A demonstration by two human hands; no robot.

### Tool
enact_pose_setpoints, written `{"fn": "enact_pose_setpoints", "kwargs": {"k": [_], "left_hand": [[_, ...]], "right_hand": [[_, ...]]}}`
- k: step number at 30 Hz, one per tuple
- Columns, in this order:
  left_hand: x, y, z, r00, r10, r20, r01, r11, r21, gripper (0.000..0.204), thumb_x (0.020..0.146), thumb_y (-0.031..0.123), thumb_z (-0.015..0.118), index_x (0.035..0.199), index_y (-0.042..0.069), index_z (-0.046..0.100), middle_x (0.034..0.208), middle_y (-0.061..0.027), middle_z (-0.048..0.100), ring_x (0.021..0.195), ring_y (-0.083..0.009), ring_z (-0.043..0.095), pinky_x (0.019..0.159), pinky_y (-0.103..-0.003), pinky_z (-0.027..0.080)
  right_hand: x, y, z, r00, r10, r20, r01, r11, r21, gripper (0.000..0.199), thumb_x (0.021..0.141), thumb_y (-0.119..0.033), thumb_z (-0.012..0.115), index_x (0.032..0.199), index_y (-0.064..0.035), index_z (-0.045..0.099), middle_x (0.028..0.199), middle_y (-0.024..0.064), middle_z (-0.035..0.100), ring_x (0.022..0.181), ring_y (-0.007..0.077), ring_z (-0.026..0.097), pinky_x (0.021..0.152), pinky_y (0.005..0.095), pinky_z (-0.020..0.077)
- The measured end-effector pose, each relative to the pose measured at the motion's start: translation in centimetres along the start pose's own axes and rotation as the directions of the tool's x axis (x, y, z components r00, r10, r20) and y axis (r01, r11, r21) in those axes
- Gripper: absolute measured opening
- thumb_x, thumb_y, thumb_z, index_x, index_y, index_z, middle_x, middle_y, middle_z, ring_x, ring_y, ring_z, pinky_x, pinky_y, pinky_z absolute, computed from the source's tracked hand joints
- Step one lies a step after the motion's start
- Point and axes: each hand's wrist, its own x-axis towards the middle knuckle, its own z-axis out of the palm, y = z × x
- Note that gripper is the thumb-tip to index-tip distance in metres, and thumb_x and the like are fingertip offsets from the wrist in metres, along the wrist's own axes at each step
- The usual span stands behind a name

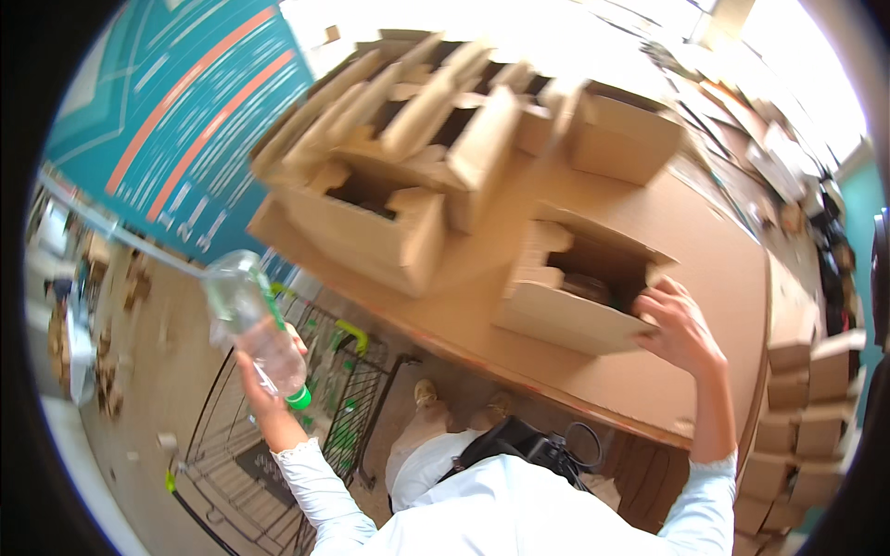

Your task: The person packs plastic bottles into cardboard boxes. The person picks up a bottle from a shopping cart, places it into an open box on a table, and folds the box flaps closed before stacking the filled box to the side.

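Note:
A clear plastic bottle point(255, 320) with a green cap is gripped in my left hand point(264, 394), its cap end pointing down toward me, over the shopping cart. My right hand point(674, 324) pinches the right edge of an open cardboard box point(575, 310) at the table's near side. Something dark and rounded shows inside that box, too shaded to name. Left of it stands another open box point(371, 227), with dark contents that I cannot make out.
More open boxes point(417, 120) crowd the far left of the cardboard-covered table point(714, 250); one box point(621, 134) stands farther back. The wire cart point(222, 454) below my left arm holds several green-capped bottles point(343, 422). Stacked boxes point(802, 417) line the right, and a teal board point(185, 120) rises at left.

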Motion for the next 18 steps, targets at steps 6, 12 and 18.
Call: {"fn": "enact_pose_setpoints", "kwargs": {"k": [6,12,18], "left_hand": [[10.3,-3.1,25.7,0.932,0.133,0.337,-0.086,0.985,-0.149,0.089,0.079,0.037,0.078,0.146,0.000,0.032,0.115,-0.0174,0.056,0.104,-0.0262,0.057,0.087,-0.040,0.049],[14.0,-10.4,36.5,0.596,-0.300,0.745,-0.295,0.781,0.550,0.063,0.060,0.019,0.087,0.112,-0.002,0.058,0.098,-0.0104,0.067,0.089,-0.0216,0.065,0.082,-0.035,0.053],[14.7,-16.8,35.8,0.175,-0.894,0.412,-0.641,0.214,0.737,0.070,0.056,0.023,0.084,0.117,-0.003,0.059,0.099,-0.0210,0.069,0.093,-0.0298,0.067,0.080,-0.037,0.053]], "right_hand": [[-3.3,1.4,2.2,0.974,-0.099,-0.202,0.131,0.980,0.151,0.017,0.076,-0.012,0.070,0.080,-0.0046,0.056,0.093,0.0082,0.056,0.090,0.0277,0.056,0.077,0.0393,0.0517],[-5.1,0.5,3.8,0.943,0.028,-0.331,-0.010,0.998,0.057,0.013,0.076,-0.012,0.070,0.078,-0.0043,0.059,0.091,0.0080,0.053,0.091,0.0233,0.058,0.071,0.0357,0.0538],[-5.7,0.0,5.0,0.883,0.129,-0.452,-0.056,0.983,0.173,0.021,0.075,-0.010,0.075,0.075,-0.0042,0.055,0.094,0.0068,0.052,0.089,0.0238,0.057,0.068,0.0368,0.0529]]}}
